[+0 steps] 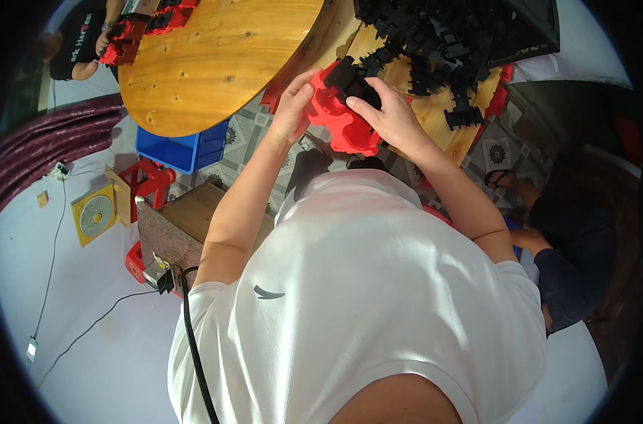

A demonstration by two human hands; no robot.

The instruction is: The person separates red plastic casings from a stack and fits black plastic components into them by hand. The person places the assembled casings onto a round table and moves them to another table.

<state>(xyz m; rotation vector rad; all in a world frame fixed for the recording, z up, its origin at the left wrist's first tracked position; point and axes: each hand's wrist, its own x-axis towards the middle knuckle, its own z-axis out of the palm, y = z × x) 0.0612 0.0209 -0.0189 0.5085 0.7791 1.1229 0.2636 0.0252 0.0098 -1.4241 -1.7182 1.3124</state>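
Observation:
A red plastic holder point(341, 128) with rounded cut-outs is up in front of my chest, at the table's near edge. My left hand point(295, 107) grips its left side, fingers wrapped behind it. At its upper right, a black plastic part point(348, 78) lies against the red holder. My right hand point(392, 119) is closed on that black part, thumb on the near side and index finger over the top. Whether the black part is seated in the red holder, I cannot tell. Just beyond my right hand lie more black plastic parts point(434, 42) of the same look.
The black parts are heaped on a wooden table point(470, 140) beside a black crate point(540, 28). A round wooden table point(215, 63) stands left, with red pieces point(169, 20) near another person's hand point(104, 44). Below sits a blue bin point(169, 150). Someone sits close by on the right.

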